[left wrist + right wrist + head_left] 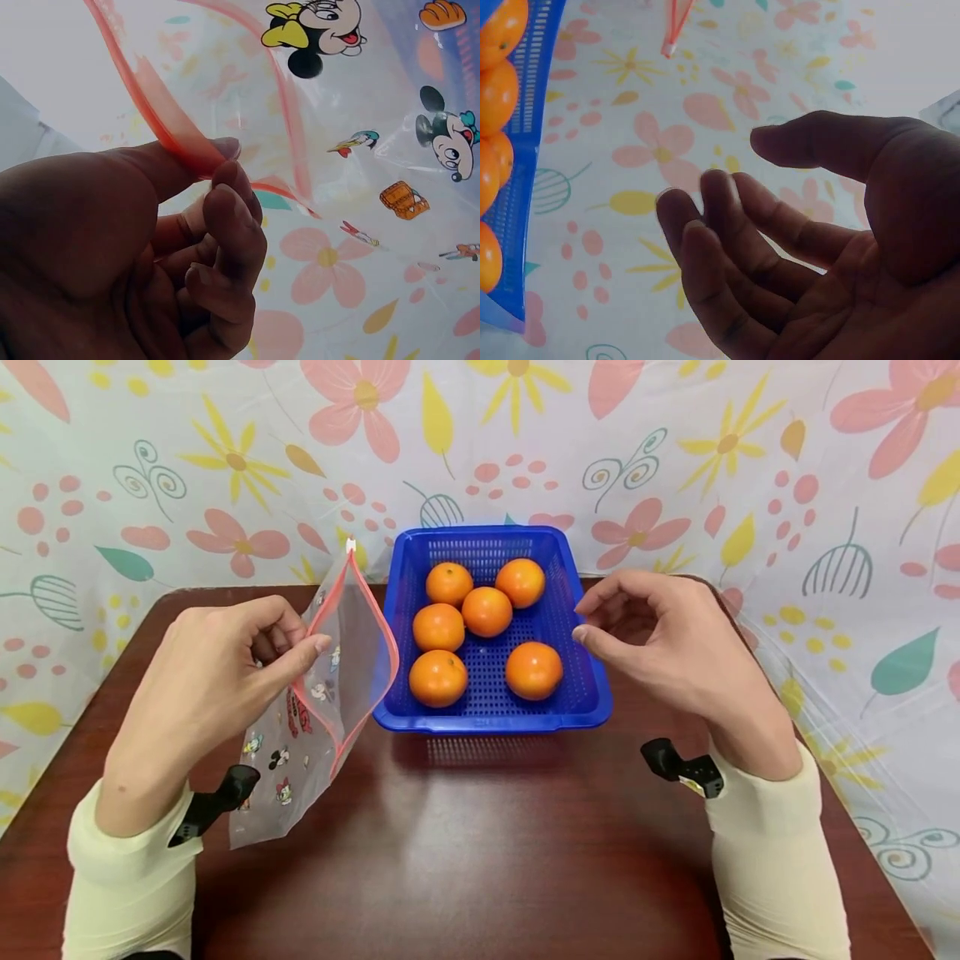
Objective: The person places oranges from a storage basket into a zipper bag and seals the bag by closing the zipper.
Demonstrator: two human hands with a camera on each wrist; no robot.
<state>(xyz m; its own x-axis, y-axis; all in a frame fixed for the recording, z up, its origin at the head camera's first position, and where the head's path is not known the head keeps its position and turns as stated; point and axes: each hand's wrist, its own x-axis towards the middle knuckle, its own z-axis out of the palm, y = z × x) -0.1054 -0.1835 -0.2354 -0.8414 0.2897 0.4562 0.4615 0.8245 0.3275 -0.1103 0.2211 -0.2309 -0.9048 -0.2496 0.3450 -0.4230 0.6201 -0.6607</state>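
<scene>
My left hand (217, 668) pinches the red-edged rim of a clear zip bag (300, 768) printed with cartoon figures. The bag's mouth gapes toward the right, beside the basket. In the left wrist view the thumb and forefinger grip the red zip strip (184, 146). A blue plastic basket (491, 722) holds several oranges (534, 671), loosely spread over its floor. At the basket's right rim hovers my right hand (667, 643), fingers loosely bent and thumb apart from them. Nothing lies between its fingers, as the right wrist view (780, 247) confirms.
Everything rests on a dark brown glossy table (480, 860). Behind it hangs a white cloth (510, 452) with a flower and leaf print. A white zip slider (351, 544) sits at the bag's upper corner. Black wrist cameras (678, 767) are strapped over pale sleeves.
</scene>
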